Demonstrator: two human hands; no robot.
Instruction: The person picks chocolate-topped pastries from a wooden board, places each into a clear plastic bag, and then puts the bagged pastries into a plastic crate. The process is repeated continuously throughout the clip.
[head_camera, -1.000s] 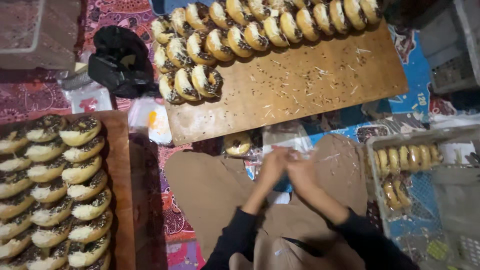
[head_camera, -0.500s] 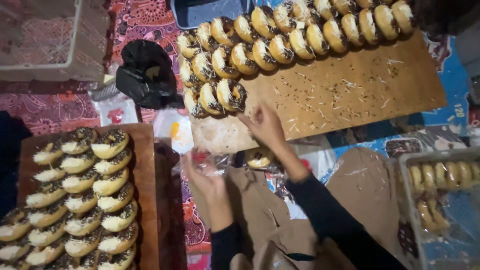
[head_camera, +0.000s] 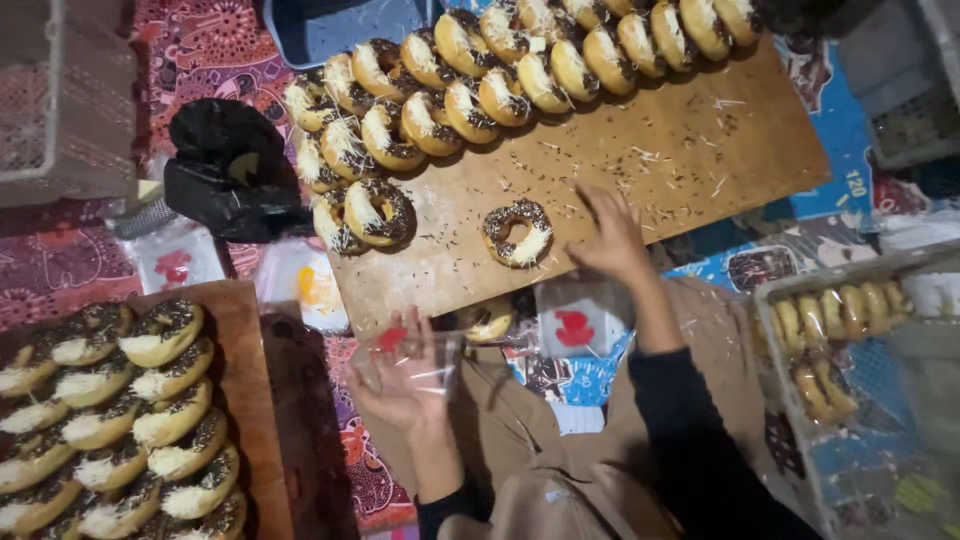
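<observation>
My left hand (head_camera: 400, 380) holds a clear plastic bag (head_camera: 425, 362) with a red mark, low over my lap. My right hand (head_camera: 610, 238) rests with fingers spread on the near edge of a wooden board (head_camera: 700, 150), holding nothing. Just left of it a single doughnut (head_camera: 516, 232) with chocolate sprinkles and grated cheese lies flat on the board, apart from the hand. Rows of topped doughnuts (head_camera: 450, 90) stand on edge along the board's far side.
A second board (head_camera: 245, 330) at the left carries more topped doughnuts (head_camera: 150, 400). A crate (head_camera: 850, 300) at the right holds plain doughnuts. A black plastic bag (head_camera: 225, 170) lies left of the main board, with a loose clear bag (head_camera: 580, 320) near my lap.
One doughnut now lies flat on the board by itself, away from the rows. My right hand has moved right along the board's edge. My left hand keeps the bag.
</observation>
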